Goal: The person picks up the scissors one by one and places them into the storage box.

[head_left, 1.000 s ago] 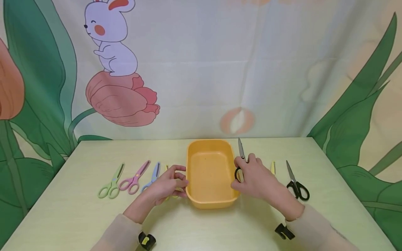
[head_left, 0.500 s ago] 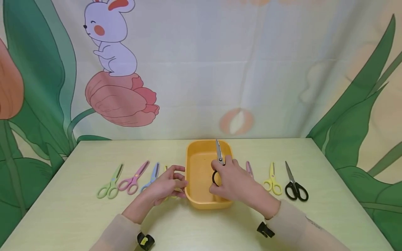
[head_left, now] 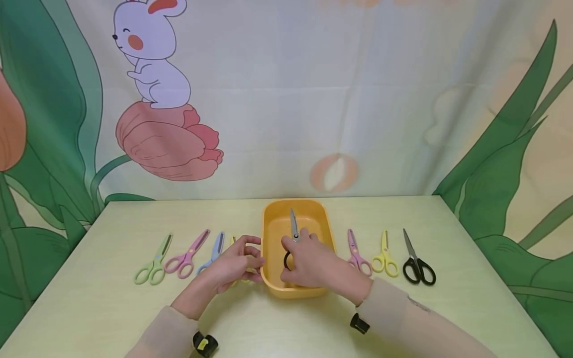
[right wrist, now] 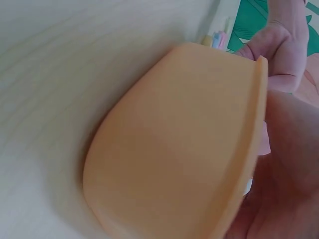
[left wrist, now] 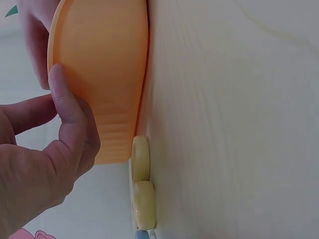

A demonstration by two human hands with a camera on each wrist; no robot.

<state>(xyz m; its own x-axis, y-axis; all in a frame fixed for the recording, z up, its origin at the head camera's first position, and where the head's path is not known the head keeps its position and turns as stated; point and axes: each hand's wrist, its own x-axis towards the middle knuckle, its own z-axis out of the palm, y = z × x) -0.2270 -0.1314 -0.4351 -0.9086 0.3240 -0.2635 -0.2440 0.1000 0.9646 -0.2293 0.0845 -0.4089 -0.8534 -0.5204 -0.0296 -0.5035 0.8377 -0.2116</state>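
My right hand [head_left: 311, 261] is inside the orange-yellow plastic bin [head_left: 268, 219], gripping a pair of scissors [head_left: 294, 226] by its black handle. The silver blades point toward the bin's far end; much of the handle is hidden under the fingers. At the bin's left side, my left hand [head_left: 235, 266] holds the rim, with the thumb at the edge and the other fingers curled against the outer wall. In the left wrist view that hand [left wrist: 55, 154] lies against the bin's wall [left wrist: 104, 64]. The right wrist view shows mostly the bin's outside [right wrist: 169, 144].
Left of the bin lie green scissors [head_left: 154, 263], pink scissors [head_left: 188, 256], blue scissors [head_left: 217, 248] and partly covered yellow scissors [head_left: 233, 239]. To its right are pink scissors [head_left: 353, 246], yellow scissors [head_left: 385, 253] and black-handled scissors [head_left: 417, 263]. A printed curtain [head_left: 268, 99] hangs behind the table.
My right hand has carried the black-handled scissors leftward from beyond the bin's right rim, over it and down inside, uncovering the pink and yellow scissors. My left hand has stayed at the rim.
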